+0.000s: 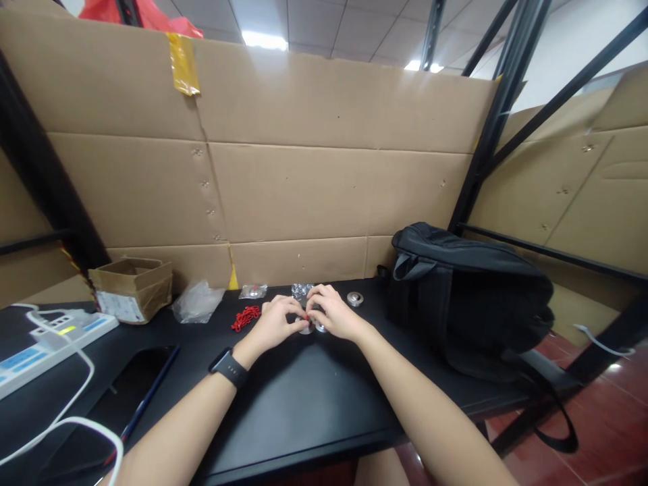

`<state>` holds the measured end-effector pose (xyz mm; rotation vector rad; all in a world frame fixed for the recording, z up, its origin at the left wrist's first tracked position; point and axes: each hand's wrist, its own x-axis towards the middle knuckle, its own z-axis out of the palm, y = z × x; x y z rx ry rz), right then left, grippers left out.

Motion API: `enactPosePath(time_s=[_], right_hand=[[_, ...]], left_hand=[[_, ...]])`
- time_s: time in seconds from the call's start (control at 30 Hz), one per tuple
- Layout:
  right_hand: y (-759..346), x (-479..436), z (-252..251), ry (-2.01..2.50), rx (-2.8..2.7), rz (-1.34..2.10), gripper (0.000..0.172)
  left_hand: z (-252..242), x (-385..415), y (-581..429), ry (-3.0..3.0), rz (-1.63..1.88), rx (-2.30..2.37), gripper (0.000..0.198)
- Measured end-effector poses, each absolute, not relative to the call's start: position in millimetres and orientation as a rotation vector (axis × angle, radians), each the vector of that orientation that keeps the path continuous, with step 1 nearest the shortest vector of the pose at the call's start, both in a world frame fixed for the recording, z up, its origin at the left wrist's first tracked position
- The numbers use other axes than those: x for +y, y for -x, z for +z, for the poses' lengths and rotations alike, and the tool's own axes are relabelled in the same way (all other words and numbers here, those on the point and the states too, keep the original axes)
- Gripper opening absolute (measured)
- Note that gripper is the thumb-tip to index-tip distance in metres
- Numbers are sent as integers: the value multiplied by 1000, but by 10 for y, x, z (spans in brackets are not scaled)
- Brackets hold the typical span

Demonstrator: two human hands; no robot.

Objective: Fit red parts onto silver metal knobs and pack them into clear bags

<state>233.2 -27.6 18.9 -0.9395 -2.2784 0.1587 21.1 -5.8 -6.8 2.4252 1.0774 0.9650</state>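
My left hand [276, 320] and my right hand [334, 314] meet at the middle of the black table [314, 398], fingers curled together around small silver metal parts [314, 328] with a bit of red between the fingertips. What exactly each hand pinches is too small to name. A pile of small red pieces [246, 317] lies just left of my left hand. A silver ring-shaped part [355, 298] rests right of my right hand. A shiny clear packet [302, 290] sits just behind the hands. A black watch [229, 368] is on my left wrist.
A black backpack [470, 297] lies on the table's right end. At the left stand a small cardboard box [132, 287], a crumpled clear bag [197, 302], a small packet [253, 291], a white power strip [45, 337] with white cables, and a dark tablet [131, 391]. Cardboard walls [314, 169] enclose the back.
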Motion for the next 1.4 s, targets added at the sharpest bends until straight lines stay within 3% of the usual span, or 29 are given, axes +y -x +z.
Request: enactPosePath(time_s=[0.13,0.23,0.37,0.6,0.7,0.83,0.97,1.4], right_hand=[[-2480,-177,167,963,-2239,245,9],[-2633,-80,93,1082,-2314,240,23],[-2695,16,-51,1164,-2345,315,14],[-2630,-28,28,1143,-2260,228,9],[-2571,-92,168,1022,-2019,275,6],[-2479,-133,229,943,-1773,408,17],[-2466,-117,169,989,-1897,312,6],[-2104,-240,100,790,-1434,588,17]], left_hand=[[-112,-61,-174,-2464,931,1124,13],[-147,-52,-151,-2511,862,1145,16],[-160,-42,-134,-2586,793,1173,14],[-78,-64,-142,-2639,1035,1224,11],[-45,-46,-161,-2494,1176,1298,13],[-17,2,-179,-2229,1351,1229,19],[-6,38,-184,-1866,1493,1078,30],[6,-107,-301,-1172,1342,853,44]])
